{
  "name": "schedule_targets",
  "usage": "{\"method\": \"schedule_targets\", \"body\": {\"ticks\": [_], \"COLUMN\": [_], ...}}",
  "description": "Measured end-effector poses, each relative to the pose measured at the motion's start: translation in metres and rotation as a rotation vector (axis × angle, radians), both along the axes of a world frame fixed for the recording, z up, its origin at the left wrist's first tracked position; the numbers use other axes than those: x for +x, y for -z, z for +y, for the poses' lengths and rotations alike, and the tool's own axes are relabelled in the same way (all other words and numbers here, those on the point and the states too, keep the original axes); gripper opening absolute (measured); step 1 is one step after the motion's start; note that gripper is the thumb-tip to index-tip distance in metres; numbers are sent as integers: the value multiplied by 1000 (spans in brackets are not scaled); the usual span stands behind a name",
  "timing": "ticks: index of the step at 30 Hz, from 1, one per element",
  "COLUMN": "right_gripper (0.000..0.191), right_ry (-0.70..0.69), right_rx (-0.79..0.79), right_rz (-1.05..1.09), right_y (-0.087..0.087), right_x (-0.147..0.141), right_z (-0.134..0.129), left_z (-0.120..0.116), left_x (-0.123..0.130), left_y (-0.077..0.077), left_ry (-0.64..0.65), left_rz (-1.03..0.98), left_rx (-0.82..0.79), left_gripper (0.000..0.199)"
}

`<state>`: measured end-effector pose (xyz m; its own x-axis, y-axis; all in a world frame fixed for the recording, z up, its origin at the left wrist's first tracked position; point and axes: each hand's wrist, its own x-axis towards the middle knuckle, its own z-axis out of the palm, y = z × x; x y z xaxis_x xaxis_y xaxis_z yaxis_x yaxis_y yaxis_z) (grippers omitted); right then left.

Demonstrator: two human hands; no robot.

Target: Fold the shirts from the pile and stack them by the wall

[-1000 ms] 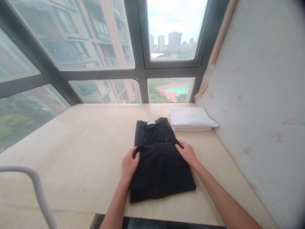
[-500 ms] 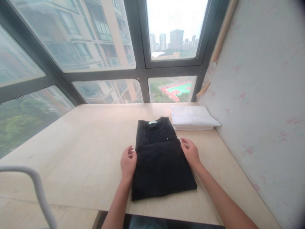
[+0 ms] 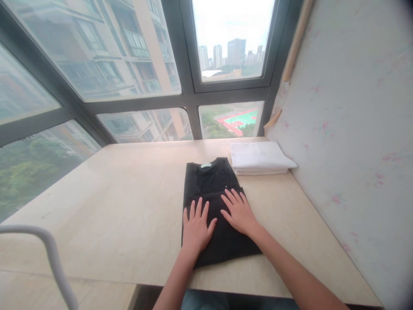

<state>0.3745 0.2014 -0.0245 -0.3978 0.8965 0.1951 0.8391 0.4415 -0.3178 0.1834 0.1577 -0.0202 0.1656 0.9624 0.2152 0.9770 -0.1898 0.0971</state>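
Note:
A folded black T-shirt [image 3: 222,241] lies on the pale wooden surface, its bottom part turned up over the chest and its collar with a light label facing the window. On its left side rests my left hand [image 3: 197,226], flat with the fingers spread. My right hand [image 3: 238,212] lies on the upper right of the folded part, palm down, fingers apart. Neither hand grips the cloth. Both forearms cover parts of the shirt's near edge.
Behind the shirt, a folded white cloth stack [image 3: 261,156] sits against the papered wall [image 3: 342,129]. Grey window frames [image 3: 135,104] border the wooden surface [image 3: 129,206] at the back and left. A curved grey-white tube [image 3: 48,245] rises at the near left.
Both hands have moved from the shirt's side edges inward onto its top, and their fingers have gone from curled to spread flat. The view has shifted slightly.

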Motion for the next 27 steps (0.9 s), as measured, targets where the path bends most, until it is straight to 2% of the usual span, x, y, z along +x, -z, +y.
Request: {"method": "schedule_targets", "body": {"ticks": [4,8,19,24,27], "right_gripper": [56,57,60,62,58], "right_ry": [2,-7,-49,-47,-46], "right_rx": [-5,-11,15,-9,-15], "right_rz": [-26,-25,-24,34,82], "right_y": [2,1,5,9,10], "right_x": [5,6,19,39,58], "right_z": [4,-5,-71,-74,-80], "left_z": [-3,-14,-81,-96,-107], "left_x": [-6,-4,-3,-15,-32], "left_y": [4,1,5,10,9], "left_ry": [-31,-43,-25,-40,-1], "left_rz": [11,31,108,174,217], "left_rx": [-6,-15,29,111,232], "left_gripper": [61,61,62,62,60]}}
